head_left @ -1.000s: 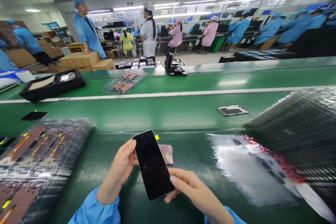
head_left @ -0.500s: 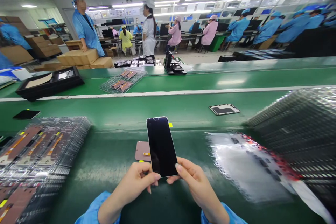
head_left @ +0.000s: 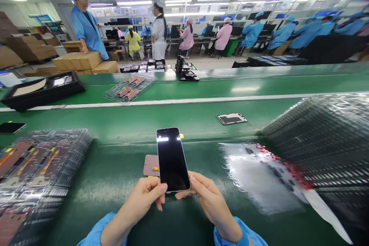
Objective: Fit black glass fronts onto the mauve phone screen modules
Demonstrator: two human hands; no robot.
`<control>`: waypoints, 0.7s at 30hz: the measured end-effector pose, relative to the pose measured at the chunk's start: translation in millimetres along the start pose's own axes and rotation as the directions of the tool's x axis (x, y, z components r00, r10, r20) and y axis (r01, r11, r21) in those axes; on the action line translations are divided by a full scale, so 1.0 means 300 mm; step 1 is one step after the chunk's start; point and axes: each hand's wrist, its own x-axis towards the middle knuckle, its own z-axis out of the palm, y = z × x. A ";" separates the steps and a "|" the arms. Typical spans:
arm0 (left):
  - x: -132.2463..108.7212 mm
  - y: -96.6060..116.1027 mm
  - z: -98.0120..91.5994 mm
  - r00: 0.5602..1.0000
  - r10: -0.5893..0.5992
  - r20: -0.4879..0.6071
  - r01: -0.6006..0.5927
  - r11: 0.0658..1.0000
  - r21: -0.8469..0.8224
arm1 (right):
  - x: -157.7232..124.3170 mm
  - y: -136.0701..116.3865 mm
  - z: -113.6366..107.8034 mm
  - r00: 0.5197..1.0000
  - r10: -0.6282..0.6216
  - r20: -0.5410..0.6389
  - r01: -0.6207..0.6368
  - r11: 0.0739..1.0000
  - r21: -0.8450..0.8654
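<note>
A dark, glossy phone screen with a pale frame and a yellow tab is held tilted up above the green bench. My left hand pinches its lower left corner between thumb and fingers. At the lower right corner, my right hand grips the edge, thumb on the side and fingers partly underneath. Behind the screen, a brownish panel with an orange flex strip lies on the bench, partly covered. Farther off to the right rests a phone part with a white and black face.
Stacked clear trays with brownish panels stand at left. On the right are plastic sheets with red edges and a tall tray stack. Across the belt sit a black tray, a clear tray and a black fixture. Co-workers are beyond.
The view has swung slightly right, so things sit farther left. The phone screen has tilted a little, and a bright light reflection now shows near its top. Both hands keep their hold.
</note>
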 end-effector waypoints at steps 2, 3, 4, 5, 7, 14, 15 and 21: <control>0.003 -0.001 -0.003 1.000 -0.018 0.017 0.018 1.000 -0.025 | -0.001 -0.003 0.001 1.000 0.007 0.000 -0.007 1.000 -0.008; 0.005 -0.003 -0.003 0.999 -0.027 0.025 0.027 0.999 -0.036 | -0.001 -0.004 0.001 1.000 0.008 -0.002 -0.008 1.000 -0.011; 0.006 -0.006 -0.003 0.999 -0.033 0.033 0.035 0.998 -0.048 | -0.001 -0.003 0.000 1.000 0.007 -0.004 -0.007 1.000 -0.014; 0.006 -0.011 -0.003 0.998 -0.040 0.041 0.042 0.998 -0.056 | -0.001 -0.001 -0.002 1.000 0.006 -0.007 -0.006 1.000 -0.014; 0.007 -0.020 -0.004 0.998 -0.047 0.048 0.050 0.996 -0.069 | 0.000 0.007 -0.006 1.000 0.000 -0.010 0.000 1.000 -0.017; 0.050 0.018 -0.069 0.984 0.075 0.161 -0.046 0.983 -0.175 | 0.007 0.027 -0.015 1.000 -0.011 0.001 0.011 0.987 -0.163; 0.063 0.040 -0.084 0.983 0.100 0.153 -0.067 0.976 -0.207 | 0.007 0.027 -0.013 1.000 -0.012 0.008 0.013 0.984 -0.177; 0.112 0.166 -0.103 0.999 0.047 0.027 -0.038 0.960 -0.277 | 0.009 0.034 0.002 1.000 -0.008 0.021 0.012 0.984 -0.175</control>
